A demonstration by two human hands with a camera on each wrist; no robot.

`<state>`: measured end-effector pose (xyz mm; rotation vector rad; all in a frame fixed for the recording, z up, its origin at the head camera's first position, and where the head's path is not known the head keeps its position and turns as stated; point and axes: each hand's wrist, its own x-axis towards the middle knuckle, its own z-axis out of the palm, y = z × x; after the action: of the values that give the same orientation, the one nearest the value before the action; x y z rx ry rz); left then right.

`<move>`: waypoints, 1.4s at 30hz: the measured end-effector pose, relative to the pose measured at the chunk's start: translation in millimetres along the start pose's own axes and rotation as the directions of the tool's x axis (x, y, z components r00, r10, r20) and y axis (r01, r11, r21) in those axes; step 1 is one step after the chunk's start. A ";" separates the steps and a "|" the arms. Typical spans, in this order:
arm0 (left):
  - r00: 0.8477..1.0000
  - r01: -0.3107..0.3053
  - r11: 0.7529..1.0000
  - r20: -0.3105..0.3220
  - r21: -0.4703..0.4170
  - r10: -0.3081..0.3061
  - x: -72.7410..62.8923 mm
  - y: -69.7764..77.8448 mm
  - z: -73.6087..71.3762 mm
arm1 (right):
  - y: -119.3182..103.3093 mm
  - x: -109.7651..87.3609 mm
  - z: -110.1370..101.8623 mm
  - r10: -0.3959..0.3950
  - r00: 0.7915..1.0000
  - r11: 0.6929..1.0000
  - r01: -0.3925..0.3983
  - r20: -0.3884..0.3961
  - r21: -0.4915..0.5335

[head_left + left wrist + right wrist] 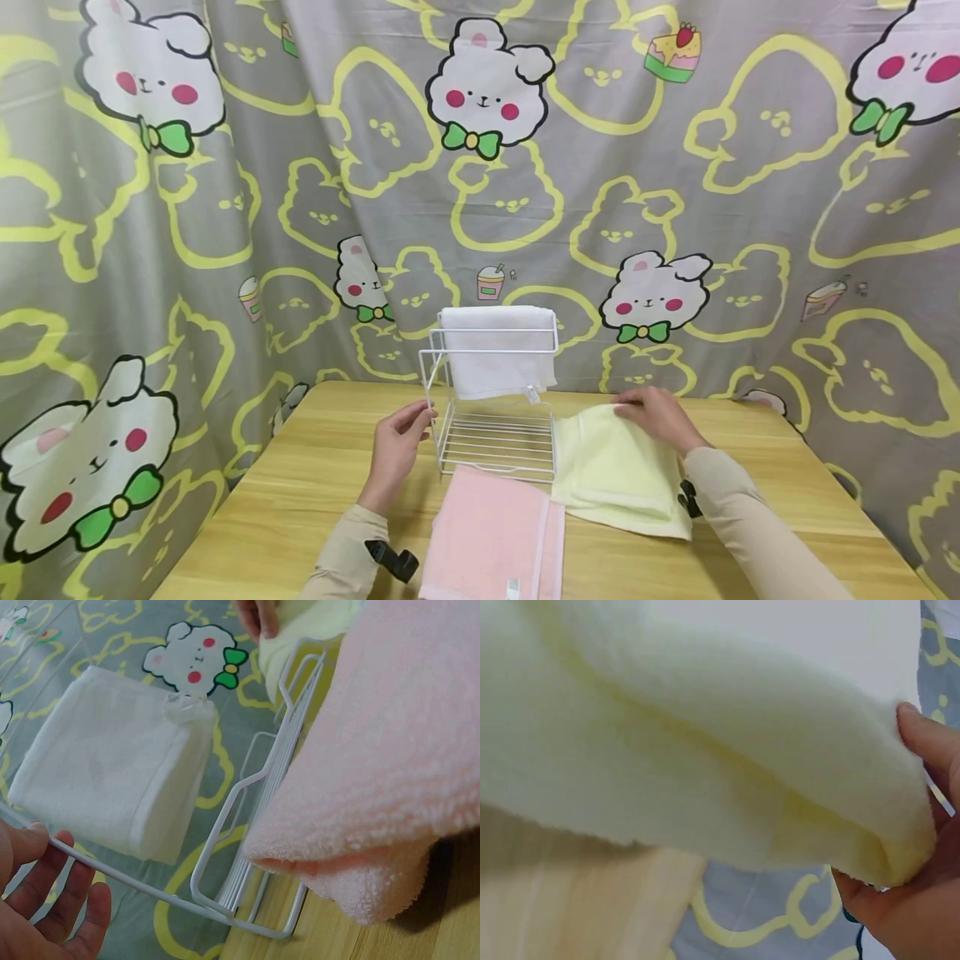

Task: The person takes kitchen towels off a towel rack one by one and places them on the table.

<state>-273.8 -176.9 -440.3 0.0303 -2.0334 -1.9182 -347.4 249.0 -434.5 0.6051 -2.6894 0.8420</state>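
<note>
Presently, white wire rack (495, 437) pinched by left hand (399, 448), yellow towel (618, 467) by right hand (662, 418), white towel (497, 373) draped over rack

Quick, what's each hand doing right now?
Left hand: closed, fingers and thumb pinching the white wire rack.
Right hand: closed, pinching the edge of the pale yellow towel.

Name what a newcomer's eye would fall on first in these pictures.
Probably the grey curtain with white cartoon animals, filling the background. Next, the white towel high on the wire rack, which the left hand holds at its left side. On the wooden table, a pink towel lies in front and a yellow towel, pinched by the right hand, to the right.
</note>
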 end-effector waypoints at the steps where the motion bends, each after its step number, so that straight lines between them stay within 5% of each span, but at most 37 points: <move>1: 1.000 0.001 1.000 0.002 0.004 -0.001 0.1 0.2 0.0 | 1.6 -0.2 2.0 0.009 1.000 1.000 -0.009 0.001 -0.003; 25: 1.000 0.002 1.000 0.005 0.002 -0.002 -0.1 -1.7 0.4 | 10.9 -2.2 19.1 0.103 0.993 0.995 -0.102 0.054 -0.024; 34: 1.000 -0.006 1.000 0.012 0.013 0.005 -0.8 -0.7 -0.2 | -2.4 7.6 12.8 0.078 0.995 0.997 -0.078 -0.057 -0.008; 42: 1.000 -0.008 1.000 0.003 -0.002 0.008 -0.5 -1.6 0.1 | -15.8 16.4 0.5 0.088 0.994 0.995 -0.085 -0.071 0.045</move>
<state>-273.7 -176.9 -441.9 0.0184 -2.0306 -1.9163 -354.6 231.8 -421.3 0.4603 -2.6547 0.9265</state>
